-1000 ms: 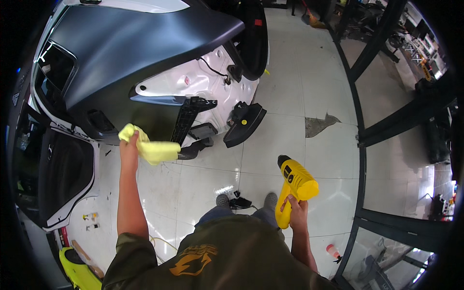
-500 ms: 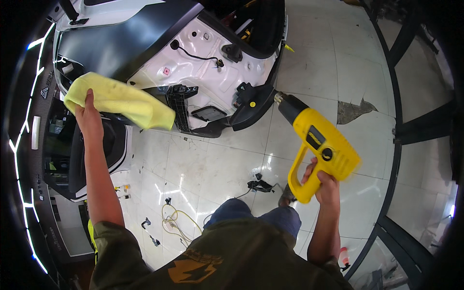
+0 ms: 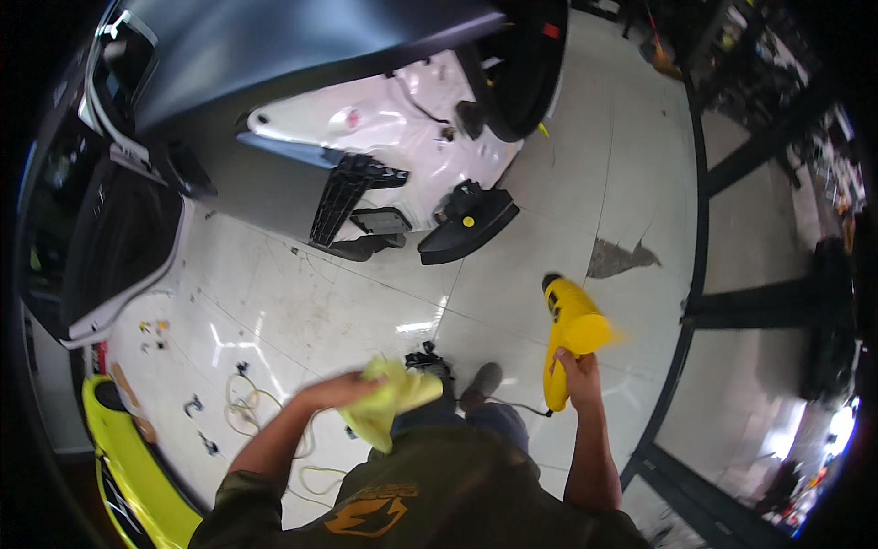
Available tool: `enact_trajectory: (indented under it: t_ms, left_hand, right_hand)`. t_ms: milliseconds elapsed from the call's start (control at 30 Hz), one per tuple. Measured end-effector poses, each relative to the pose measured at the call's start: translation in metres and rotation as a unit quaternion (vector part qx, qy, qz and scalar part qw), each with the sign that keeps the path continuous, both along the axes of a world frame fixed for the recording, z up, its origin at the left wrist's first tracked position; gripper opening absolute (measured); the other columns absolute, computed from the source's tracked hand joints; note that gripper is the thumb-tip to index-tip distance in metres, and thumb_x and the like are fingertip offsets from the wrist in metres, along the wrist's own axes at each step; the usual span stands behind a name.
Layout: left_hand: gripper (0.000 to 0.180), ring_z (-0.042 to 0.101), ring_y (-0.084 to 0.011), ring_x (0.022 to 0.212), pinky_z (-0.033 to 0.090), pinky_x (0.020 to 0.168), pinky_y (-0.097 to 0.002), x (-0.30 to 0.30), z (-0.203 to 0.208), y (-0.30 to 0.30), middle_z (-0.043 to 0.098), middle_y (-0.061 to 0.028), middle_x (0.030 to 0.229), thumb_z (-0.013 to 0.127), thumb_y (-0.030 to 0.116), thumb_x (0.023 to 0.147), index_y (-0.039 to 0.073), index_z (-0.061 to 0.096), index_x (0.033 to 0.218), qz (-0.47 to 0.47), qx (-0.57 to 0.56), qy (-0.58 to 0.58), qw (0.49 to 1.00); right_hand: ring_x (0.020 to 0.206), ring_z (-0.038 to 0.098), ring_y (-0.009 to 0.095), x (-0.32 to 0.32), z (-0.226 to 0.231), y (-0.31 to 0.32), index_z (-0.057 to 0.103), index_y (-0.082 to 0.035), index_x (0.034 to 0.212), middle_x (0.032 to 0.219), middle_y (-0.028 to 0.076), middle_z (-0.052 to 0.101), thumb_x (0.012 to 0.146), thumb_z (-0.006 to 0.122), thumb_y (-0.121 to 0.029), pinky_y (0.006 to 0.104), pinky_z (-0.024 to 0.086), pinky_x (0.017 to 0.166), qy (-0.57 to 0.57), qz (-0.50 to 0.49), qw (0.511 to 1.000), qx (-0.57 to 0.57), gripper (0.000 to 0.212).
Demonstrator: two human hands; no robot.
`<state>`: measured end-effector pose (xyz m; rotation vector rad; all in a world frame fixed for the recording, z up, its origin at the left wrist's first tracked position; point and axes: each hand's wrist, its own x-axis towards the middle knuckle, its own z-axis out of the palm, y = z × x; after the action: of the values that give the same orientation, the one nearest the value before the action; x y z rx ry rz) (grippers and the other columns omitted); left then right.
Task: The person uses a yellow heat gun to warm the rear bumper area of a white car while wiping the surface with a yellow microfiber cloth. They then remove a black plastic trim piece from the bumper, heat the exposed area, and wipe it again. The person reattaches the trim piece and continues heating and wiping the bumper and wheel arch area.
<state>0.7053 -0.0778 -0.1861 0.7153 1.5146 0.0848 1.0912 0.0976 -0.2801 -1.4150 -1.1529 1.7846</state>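
Close to my waist, my left hand point(image 3: 347, 390) is closed on a crumpled yellow cloth point(image 3: 395, 403), somewhat blurred by motion. My right hand point(image 3: 578, 373) grips the handle of a yellow heat gun point(image 3: 574, 316), whose black nozzle end tilts up and to the left over the floor. Ahead of both hands stands a car with a dark satin body panel point(image 3: 293, 64) and an exposed white metal area point(image 3: 402, 114). A black plastic bracket point(image 3: 340, 197) and a black trim piece point(image 3: 476, 231) with a yellow dot sit low on that area. Neither hand touches the car.
An opened car door point(image 3: 123, 238) is at the left, above a bright yellow-green body part point(image 3: 137, 462). A pale cable point(image 3: 240, 404) loops across the tiled floor. Black framing point(image 3: 700, 220) runs along the right. One floor tile has a broken grey patch point(image 3: 622, 260).
My left hand has brought the cloth from the car's side down to my waist. The heat gun has come lower and slightly left, turned more upright. My view has shifted.
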Motion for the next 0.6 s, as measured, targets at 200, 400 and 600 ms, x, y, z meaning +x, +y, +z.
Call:
enact_trajectory:
  t_ms: [200, 400, 600]
  left_hand:
    - [0.083, 0.049, -0.0346, 0.126, 0.035, 0.107, -0.0387, 0.076, -0.156, -0.11, 0.052, -0.0279, 0.132, 0.039, 0.067, 0.093, -0.005, 0.05, 0.133, -0.094, -0.137, -0.14, 0.976]
    - [0.085, 0.054, -0.0336, 0.119, 0.038, 0.104, -0.0376, 0.106, -0.208, -0.182, 0.059, -0.024, 0.126, 0.042, 0.07, 0.09, -0.006, 0.055, 0.127, 0.085, -0.203, -0.198, 0.955]
    - [0.065, 0.052, -0.0355, 0.118, 0.037, 0.104, -0.0406, 0.157, -0.259, -0.275, 0.054, -0.0216, 0.13, 0.05, 0.053, 0.09, 0.006, 0.05, 0.135, 0.232, -0.143, -0.279, 0.921]
  right_hand:
    - [0.075, 0.06, 0.016, -0.032, -0.125, 0.008, 0.051, -0.005, 0.12, 0.088, 0.007, 0.058, 0.09, 0.05, -0.015, 0.0321, 0.051, 0.069, -0.189, 0.212, 0.954, -0.101, 0.032]
    - [0.115, 0.057, 0.04, -0.132, -0.32, 0.001, 0.045, -0.003, 0.134, 0.12, 0.025, 0.06, 0.084, 0.058, -0.03, 0.0455, 0.047, 0.095, -0.407, 0.522, 0.748, 0.046, 0.058]
    - [0.113, 0.059, 0.036, -0.232, -0.461, -0.042, 0.044, -0.002, 0.136, 0.124, 0.022, 0.059, 0.086, 0.057, -0.026, 0.046, 0.048, 0.095, -0.501, 0.687, 0.515, 0.106, 0.057]
